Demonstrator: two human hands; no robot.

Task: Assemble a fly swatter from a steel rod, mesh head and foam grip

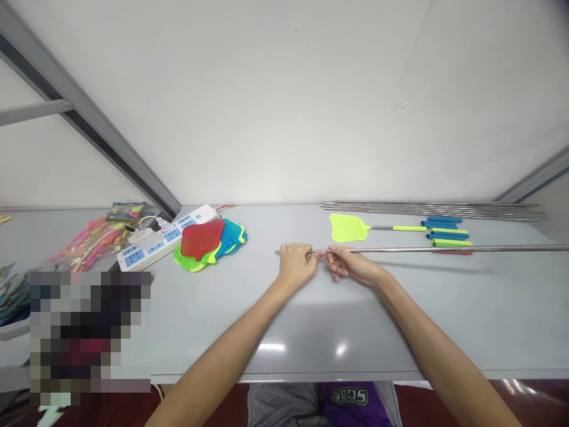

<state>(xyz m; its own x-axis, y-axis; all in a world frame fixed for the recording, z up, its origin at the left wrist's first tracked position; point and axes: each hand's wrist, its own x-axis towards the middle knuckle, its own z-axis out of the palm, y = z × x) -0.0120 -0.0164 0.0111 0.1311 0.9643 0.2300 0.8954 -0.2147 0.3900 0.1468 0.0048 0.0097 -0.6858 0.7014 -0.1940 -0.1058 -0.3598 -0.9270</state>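
A long thin metal rod point(413, 249) runs from the middle of the table toward the right edge of the view. My left hand point(297, 261) is closed around it close to its left end, which pokes out past the fingers. Just to the right, my right hand point(349, 264) pinches the same rod between thumb and forefinger, its other fingers loosely curled. Behind my hands lies a yellow fly swatter point(349, 228) with a yellow grip. Blue, yellow, green and red handle tubes point(448, 236) are piled at the right, partly under the rod.
More metal rods point(435, 209) lie along the wall. Left of my hands is a stack of red, blue and green swatter heads point(202, 239), against a white power strip point(166, 237) with plugs. Bagged colourful items point(95, 237) and a blurred-out area are farther left. A metal frame post point(98, 112) rises there.
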